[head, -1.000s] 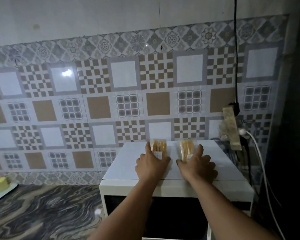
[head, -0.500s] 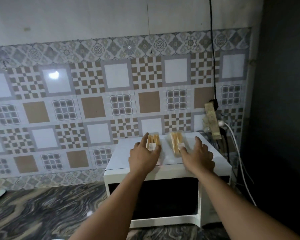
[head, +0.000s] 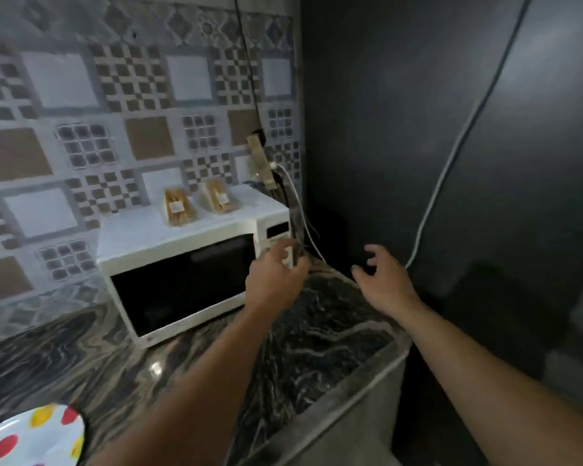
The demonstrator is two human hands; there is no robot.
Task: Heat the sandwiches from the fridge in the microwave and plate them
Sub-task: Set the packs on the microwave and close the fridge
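Two wrapped sandwiches, one (head: 177, 208) beside the other (head: 220, 200), lying on top of the white microwave (head: 182, 280), near its back edge; door closed. Left hand (head: 276, 277) at the control panel on the microwave's right side, fingers loosely curled, holding nothing; contact with the panel cannot be told through blur. Right hand (head: 382, 277) spread above the dark marbled counter (head: 317, 331), empty. Spotted plate (head: 31, 438) at the counter's near edge. Likely step: opening the door. Advice: steady the casing so the sandwiches stay put.
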